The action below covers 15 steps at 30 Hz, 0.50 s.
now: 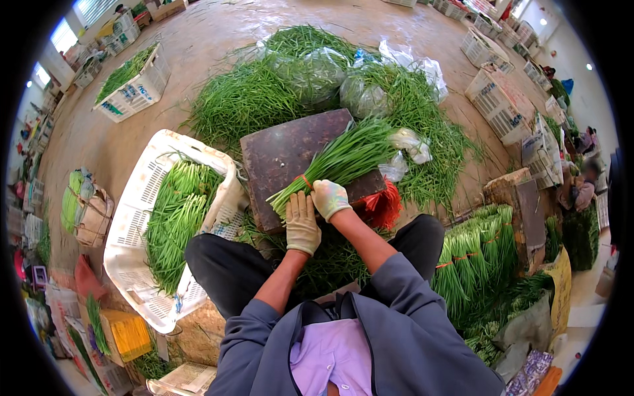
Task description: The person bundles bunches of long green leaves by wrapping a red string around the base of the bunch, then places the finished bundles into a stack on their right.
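Observation:
A bundle of long green stalks (pixel 346 151) with a red band (pixel 306 181) round it lies slantwise on a dark board (pixel 282 148), its pale cut ends towards the lower left. My left hand (pixel 302 225), in a light glove, has its fingers together and extended, the tips against the bundle's pale ends. Gloved too, my right hand (pixel 331 198) is curled on the bundle beside the red band. Red ties (pixel 384 205) hang at the board's right corner. Loose stalks (pixel 185 213) fill part of a white plastic crate (pixel 116 242) on the left.
Heaped green leaves (pixel 247 99) and clear plastic bags (pixel 317 74) lie beyond the board. Banded bundles (pixel 470 262) stand at my right, near a wooden block (pixel 522 213). Another crate (pixel 141 91) stands at the upper left. A person (pixel 579 190) sits at the far right.

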### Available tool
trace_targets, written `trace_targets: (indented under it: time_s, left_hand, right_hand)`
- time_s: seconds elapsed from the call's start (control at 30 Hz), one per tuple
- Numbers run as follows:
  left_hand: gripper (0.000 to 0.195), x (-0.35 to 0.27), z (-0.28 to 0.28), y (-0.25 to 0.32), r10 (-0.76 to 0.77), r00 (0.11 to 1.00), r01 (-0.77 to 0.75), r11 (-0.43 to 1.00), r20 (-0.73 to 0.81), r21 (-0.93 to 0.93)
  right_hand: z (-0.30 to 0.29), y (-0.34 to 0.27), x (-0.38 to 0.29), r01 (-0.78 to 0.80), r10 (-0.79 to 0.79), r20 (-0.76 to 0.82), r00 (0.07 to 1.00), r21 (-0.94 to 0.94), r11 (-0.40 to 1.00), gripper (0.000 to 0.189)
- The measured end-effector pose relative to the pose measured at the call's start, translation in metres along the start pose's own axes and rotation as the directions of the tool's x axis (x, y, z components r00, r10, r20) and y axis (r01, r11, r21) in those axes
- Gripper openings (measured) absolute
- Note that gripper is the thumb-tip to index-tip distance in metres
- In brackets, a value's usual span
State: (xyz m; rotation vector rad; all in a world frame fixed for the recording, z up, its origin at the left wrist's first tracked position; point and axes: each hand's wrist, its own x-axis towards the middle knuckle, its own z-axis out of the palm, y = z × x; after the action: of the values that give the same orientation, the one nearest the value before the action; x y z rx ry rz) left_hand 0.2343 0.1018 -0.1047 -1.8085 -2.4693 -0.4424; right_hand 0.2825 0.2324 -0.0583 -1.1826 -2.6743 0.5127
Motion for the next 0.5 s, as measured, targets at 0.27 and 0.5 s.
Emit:
trace_targets:
  time_s: [0.27, 0.5]
  left_hand:
    - [0.077, 0.005, -0.013, 0.011, 0.041, 0.997, -0.05, 0.992, -0.07, -0.118]
    - [0.057, 0.027, -0.067, 0.008, 0.02, 0.901, -0.192, 0.914, -0.434, -0.357]
  right_hand:
    - [-0.01, 0.04, -0.006, 0.012, 0.01, -0.18, 0.984, 0.116, 0.993, 0.017]
    - [0.023, 0.05, -0.065, -0.127, 0.226, -0.175, 0.958, 0.447, 0.885, 0.019]
